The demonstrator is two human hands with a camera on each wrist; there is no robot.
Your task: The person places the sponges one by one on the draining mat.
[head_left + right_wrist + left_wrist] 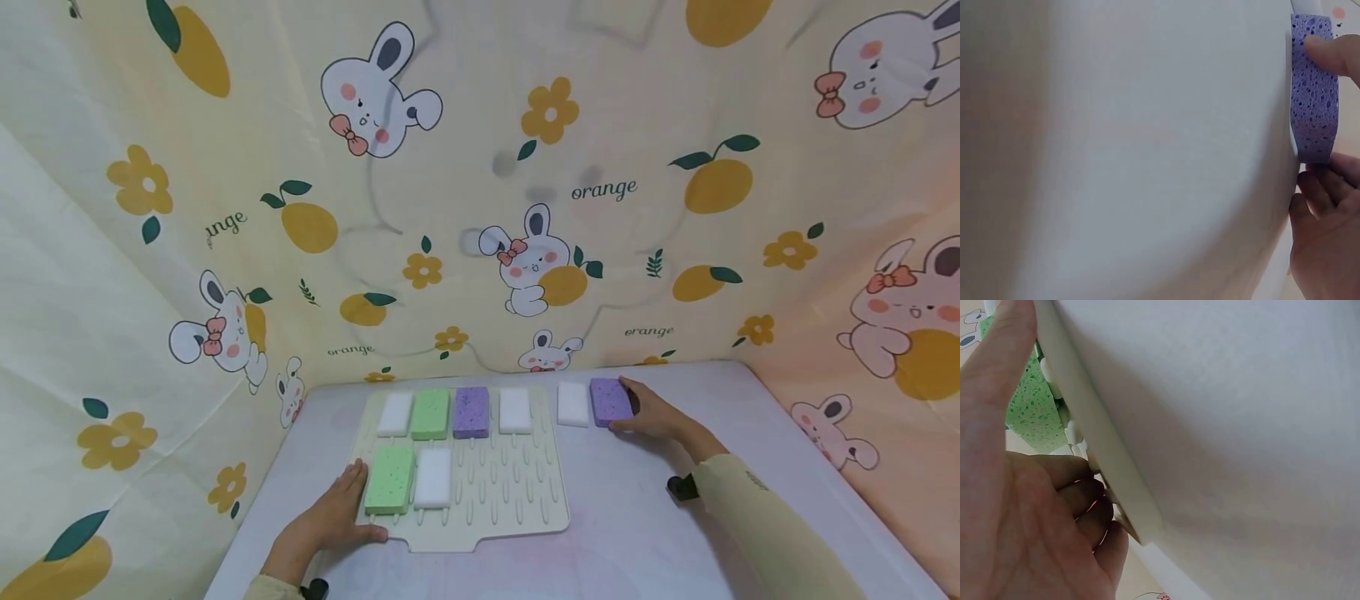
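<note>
My right hand [656, 412] pinches a purple sponge [609, 403] on the table, to the right of the board. In the right wrist view the thumb presses one side of this sponge [1314, 94], with fingertips at its lower end. Beside it lies a white sponge [573, 404]. My left hand [333, 512] holds the near left corner of a cream pegged board [517, 529], with the thumb along the front edge and the fingers bent at the left edge. Close to those fingers sits a green sponge [390, 480], with a white sponge [432, 477] to its right.
Along the board's back row sit a white sponge [395, 414], a green sponge [431, 414], a purple sponge [471, 412] and another white sponge [515, 411]. Rows of pegs show at the board's front right. A patterned curtain [465, 183] encloses the white table [622, 533].
</note>
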